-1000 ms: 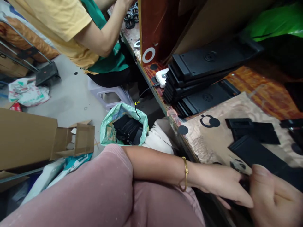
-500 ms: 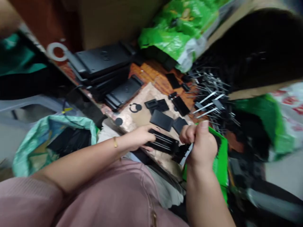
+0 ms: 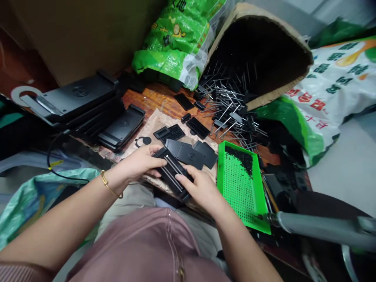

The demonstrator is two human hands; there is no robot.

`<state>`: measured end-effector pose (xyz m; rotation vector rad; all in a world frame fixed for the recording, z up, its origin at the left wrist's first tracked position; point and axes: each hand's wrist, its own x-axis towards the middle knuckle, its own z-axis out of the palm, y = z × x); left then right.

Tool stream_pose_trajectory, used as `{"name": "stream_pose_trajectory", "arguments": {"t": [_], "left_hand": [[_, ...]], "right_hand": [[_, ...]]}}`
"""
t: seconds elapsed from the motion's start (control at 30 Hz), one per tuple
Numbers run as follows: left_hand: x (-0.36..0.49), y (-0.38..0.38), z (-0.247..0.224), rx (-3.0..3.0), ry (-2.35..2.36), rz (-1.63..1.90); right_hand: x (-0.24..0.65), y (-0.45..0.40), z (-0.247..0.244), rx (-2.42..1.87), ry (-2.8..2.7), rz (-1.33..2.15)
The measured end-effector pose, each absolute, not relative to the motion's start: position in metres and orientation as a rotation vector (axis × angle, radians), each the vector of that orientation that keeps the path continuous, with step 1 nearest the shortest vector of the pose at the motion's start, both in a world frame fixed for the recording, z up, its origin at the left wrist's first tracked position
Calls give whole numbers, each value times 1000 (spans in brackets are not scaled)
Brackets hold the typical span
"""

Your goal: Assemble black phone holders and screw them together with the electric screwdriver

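My left hand (image 3: 142, 162) is closed round the left end of a black plastic frame with metal rods (image 3: 172, 172), which lies tilted in front of my body. At the frame's near right end, my right hand (image 3: 202, 188) grips it too, thumb on top. Just beyond it lie flat black plates (image 3: 183, 152) and a slotted black piece (image 3: 176, 132) on brown paper (image 3: 157, 117). A green perforated tray (image 3: 221, 172) with small black parts (image 3: 239, 156) in one end stands to the right of my right hand.
Stacked black plastic stands (image 3: 79, 96) are at the left. Behind, metal-rod parts (image 3: 229, 105) spill from an open cardboard box (image 3: 249, 15) beside a green bag (image 3: 173, 43). A grey powered screwdriver (image 3: 317, 227) juts in from the right, its tip over the tray.
My right hand has come down and left from beside the tray onto the frame. The frame is turned, and the camera view has swung right, showing the whole tray.
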<state>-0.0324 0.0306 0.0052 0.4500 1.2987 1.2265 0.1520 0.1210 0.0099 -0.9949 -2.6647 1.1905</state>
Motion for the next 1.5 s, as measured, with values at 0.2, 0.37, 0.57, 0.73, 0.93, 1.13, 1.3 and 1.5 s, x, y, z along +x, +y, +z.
{"name": "stream_pose_trajectory", "arguments": {"t": [0.2, 0.37, 0.57, 0.73, 0.93, 1.13, 1.3, 1.5], "left_hand": [[7, 36, -3, 327, 1064, 1564], [28, 36, -2, 148, 920, 1465], [21, 29, 1, 170, 836, 1297], [27, 27, -6, 249, 855, 1170], [36, 30, -4, 312, 964, 1089], [41, 35, -4, 389, 1073, 1093], [43, 39, -2, 405, 1123, 1053], [36, 36, -5, 375, 1028, 1029]], "right_hand": [[149, 98, -20, -1078, -2003, 1706], [158, 86, -12, -1070, -2124, 1677], [185, 124, 27, -975, -2474, 919], [173, 147, 34, -526, -2654, 704], [161, 156, 35, -426, -2949, 525], [156, 152, 49, -616, -3093, 418], [151, 150, 53, -677, -3162, 418], [155, 152, 42, -624, -3086, 522]]}}
